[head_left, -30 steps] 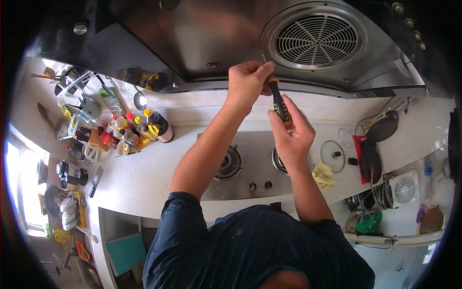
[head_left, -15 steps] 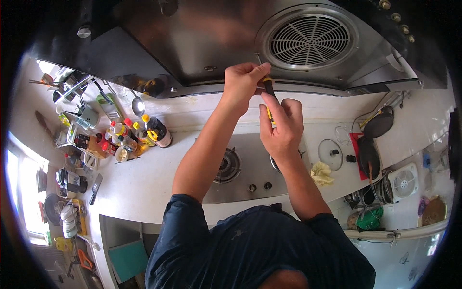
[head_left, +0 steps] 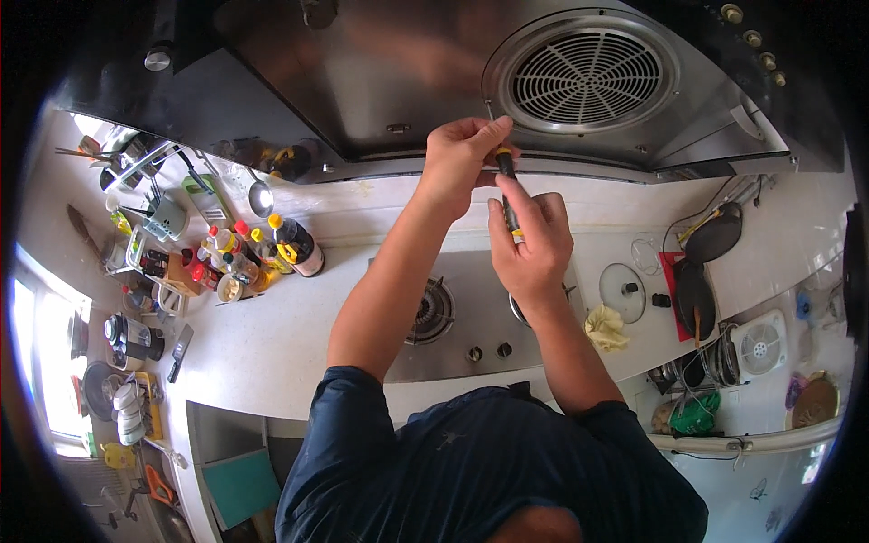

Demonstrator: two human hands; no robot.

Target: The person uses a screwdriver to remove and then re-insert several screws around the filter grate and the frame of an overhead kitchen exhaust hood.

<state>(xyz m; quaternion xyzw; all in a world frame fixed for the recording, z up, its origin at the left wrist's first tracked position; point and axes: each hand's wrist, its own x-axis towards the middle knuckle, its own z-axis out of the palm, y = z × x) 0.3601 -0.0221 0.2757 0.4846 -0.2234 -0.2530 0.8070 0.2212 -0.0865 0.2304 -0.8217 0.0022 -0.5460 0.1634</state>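
Observation:
A screwdriver [head_left: 505, 165] with a black and yellow handle points up at the underside of a dark range hood [head_left: 380, 86]. Its thin metal shaft reaches the left edge of the round grille's rim; whether the tip sits in a screw is too small to tell. My left hand [head_left: 455, 161] is raised, its thumb and fingers pinched around the screwdriver near the top of the handle. Below it, my right hand [head_left: 534, 249] grips the lower handle, the index finger laid along it. The slotted metal grille [head_left: 588, 77] lies just right of my left hand.
Under my arms is a gas stove [head_left: 453, 317] set in a white counter [head_left: 262, 353]. Several bottles [head_left: 296, 244] crowd the left, with a cleaver [head_left: 180, 353] nearby. To the right are a crumpled yellow cloth [head_left: 606, 328], a glass lid [head_left: 623, 291] and dark pans [head_left: 694, 299].
The screwdriver's handle appears turned, showing a darker side where yellow was. My right hand has dropped slightly, while my left hand keeps its pinch in nearly the same place.

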